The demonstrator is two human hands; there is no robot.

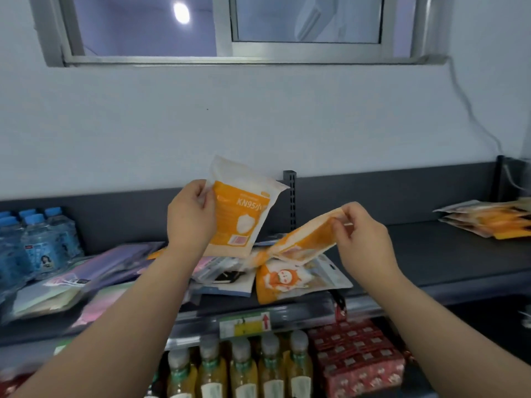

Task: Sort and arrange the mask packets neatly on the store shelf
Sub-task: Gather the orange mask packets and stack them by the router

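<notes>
hands (192, 214) (362, 234) pinch glossy flat orange packets (241, 219).

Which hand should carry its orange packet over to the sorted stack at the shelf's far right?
Right hand, probably: it holds an orange packet and is nearer the stack.

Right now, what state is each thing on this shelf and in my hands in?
Left hand: holding KN95 packet upright.
Right hand: pinching second orange packet, tilted.
Mixed packet pile: jumbled, unsorted.
Orange stack: lying flat, far right.
Water bottles: upright, capped.
</notes>
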